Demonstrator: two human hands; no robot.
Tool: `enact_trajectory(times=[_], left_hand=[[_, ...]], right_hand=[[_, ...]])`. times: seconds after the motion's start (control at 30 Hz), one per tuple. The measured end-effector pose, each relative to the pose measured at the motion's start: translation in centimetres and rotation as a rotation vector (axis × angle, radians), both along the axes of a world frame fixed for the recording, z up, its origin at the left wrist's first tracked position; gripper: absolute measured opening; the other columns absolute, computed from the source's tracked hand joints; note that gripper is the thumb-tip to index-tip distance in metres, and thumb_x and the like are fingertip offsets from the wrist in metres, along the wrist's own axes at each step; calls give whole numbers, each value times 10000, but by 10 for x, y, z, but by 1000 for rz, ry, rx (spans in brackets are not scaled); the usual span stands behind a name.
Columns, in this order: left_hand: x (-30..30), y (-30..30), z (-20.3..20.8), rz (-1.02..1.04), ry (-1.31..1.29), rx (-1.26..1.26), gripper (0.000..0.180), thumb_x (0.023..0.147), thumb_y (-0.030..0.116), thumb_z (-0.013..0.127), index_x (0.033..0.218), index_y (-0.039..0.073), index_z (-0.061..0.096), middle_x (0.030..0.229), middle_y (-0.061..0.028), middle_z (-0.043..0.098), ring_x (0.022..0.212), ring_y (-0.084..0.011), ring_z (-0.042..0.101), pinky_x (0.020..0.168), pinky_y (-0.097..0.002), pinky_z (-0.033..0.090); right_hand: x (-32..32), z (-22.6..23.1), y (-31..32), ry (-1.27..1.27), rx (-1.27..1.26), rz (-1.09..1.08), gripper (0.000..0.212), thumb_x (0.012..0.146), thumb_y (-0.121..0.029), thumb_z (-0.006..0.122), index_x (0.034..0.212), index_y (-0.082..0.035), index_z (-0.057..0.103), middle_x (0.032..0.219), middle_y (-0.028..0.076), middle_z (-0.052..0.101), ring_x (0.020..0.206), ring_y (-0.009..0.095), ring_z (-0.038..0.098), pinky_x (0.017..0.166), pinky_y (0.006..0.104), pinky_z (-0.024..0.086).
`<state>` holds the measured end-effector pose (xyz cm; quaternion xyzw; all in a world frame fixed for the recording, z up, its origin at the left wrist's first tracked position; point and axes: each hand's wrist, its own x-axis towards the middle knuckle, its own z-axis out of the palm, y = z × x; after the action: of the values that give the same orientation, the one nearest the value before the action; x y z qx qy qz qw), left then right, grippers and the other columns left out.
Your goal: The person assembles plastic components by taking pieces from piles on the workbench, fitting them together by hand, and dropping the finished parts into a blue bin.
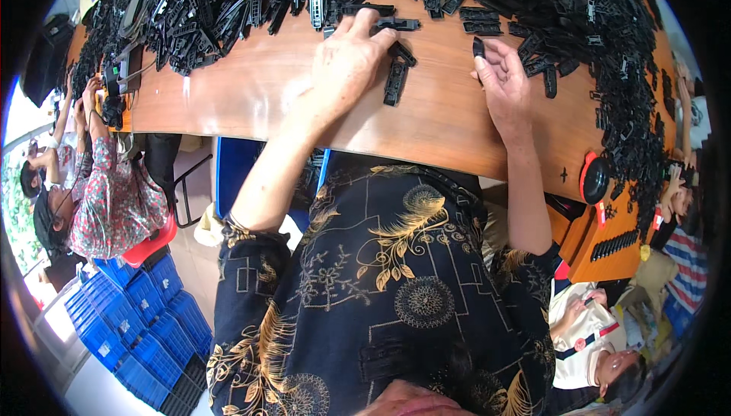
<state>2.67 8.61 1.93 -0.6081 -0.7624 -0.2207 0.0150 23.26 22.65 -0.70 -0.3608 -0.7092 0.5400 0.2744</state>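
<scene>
Left hand: whether it grips anything cannot be determined. Right hand: conceals lower end of held black piece. Black heap: cut off by upper edge.

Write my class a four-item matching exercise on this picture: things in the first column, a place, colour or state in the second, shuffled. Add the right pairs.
Column one
1. Left hand
2. Right hand
3. Crate stacks
4. Table

Column two
A. Blue, at the picture's lower left
B. Holding a black part between thumb and fingers
C. Brown, with a wood-like surface
D. Fingers at the loose parts near the table's far edge heap

Right pairs: 1-D, 2-B, 3-A, 4-C
</scene>
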Motion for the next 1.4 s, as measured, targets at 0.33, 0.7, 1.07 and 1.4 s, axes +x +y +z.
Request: enact_trajectory(times=[0.33, 0.7, 1.07, 1.4], left_hand=[[-18, 8, 3, -160, 122, -16, 306, 745, 36, 676, 1037, 70, 593, 950, -99, 629, 894, -271, 607, 762, -367, 510], [6, -28, 6, 130, -1155, 352, 364, 864, 78, 689, 1214, 45, 594, 959, -3, 612, 899, -95, 546, 833, -246, 455], [19, -65, -1, 320, -1280, 186, 319, 832, 143, 722, 1107, 37, 601, 902, 13, 615, 800, -82, 557, 725, -237, 476], [23, -98, 0, 125, -1606, 407, 345, 872, 84, 685, 1189, 15, 570, 1125, -80, 644, 1000, -140, 600, 909, -292, 486]], right_hand=[[-27, -2, -37, 190, -159, 83, 310, 905, -51, 632, 1203, 13, 577, 997, 58, 667, 861, 97, 620, 761, 221, 514], [-84, 27, -73, 259, 69, 97, 274, 841, -36, 691, 1103, -11, 614, 950, 54, 648, 751, 110, 617, 652, 247, 511], [-77, 37, -107, 25, 413, 244, 321, 751, -29, 688, 1059, -66, 606, 979, 115, 575, 879, 306, 608, 742, 376, 502], [-64, 36, -111, 22, -141, 502, 479, 802, -189, 769, 1180, -7, 539, 1137, 142, 596, 1052, 217, 604, 884, 335, 494]])
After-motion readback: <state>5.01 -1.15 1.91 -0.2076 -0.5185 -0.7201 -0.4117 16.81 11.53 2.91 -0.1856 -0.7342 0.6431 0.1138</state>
